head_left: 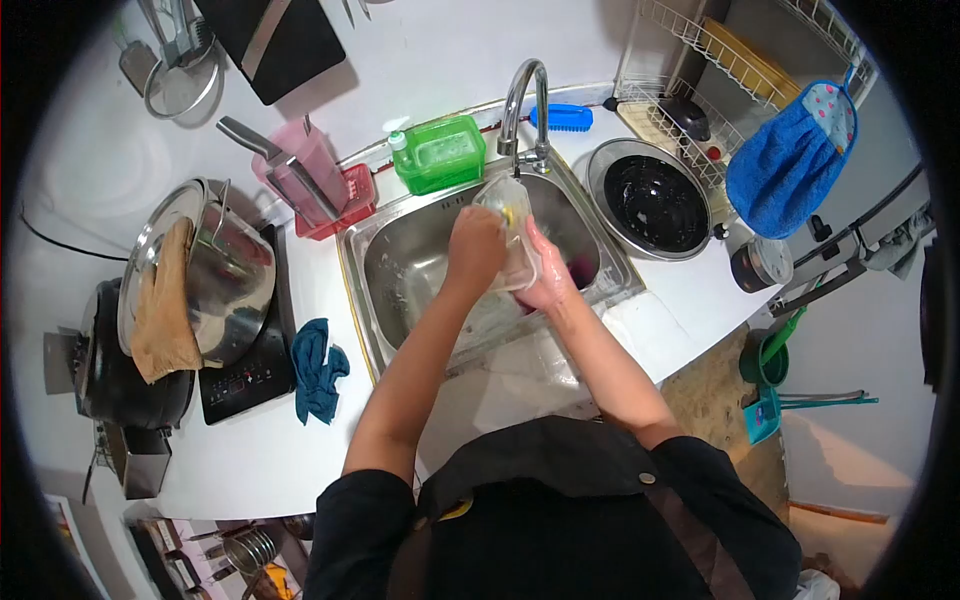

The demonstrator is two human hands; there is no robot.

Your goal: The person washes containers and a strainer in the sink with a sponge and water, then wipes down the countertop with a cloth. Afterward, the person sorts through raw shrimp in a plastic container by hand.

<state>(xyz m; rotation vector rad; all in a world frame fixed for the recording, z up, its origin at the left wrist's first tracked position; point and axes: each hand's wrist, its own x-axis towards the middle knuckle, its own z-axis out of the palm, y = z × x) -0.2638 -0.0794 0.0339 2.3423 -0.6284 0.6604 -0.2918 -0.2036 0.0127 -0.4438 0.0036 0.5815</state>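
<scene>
Clear plastic is forming the container (521, 264) we are holding below the faucet (530, 80): our right hand (547, 277) is gripping its side, our left hand (476, 248) is resting closed against it, its contents hidden. Wet-looking skin could be inviting a slip.

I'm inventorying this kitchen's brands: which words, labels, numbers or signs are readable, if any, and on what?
No text is legible.
Black flat electric cooktop: red panel markings, too small to read.
Teal plastic dustpan: a small patch, possibly a label, too blurred.
Translucent plastic container: no lettering discernible.
</scene>
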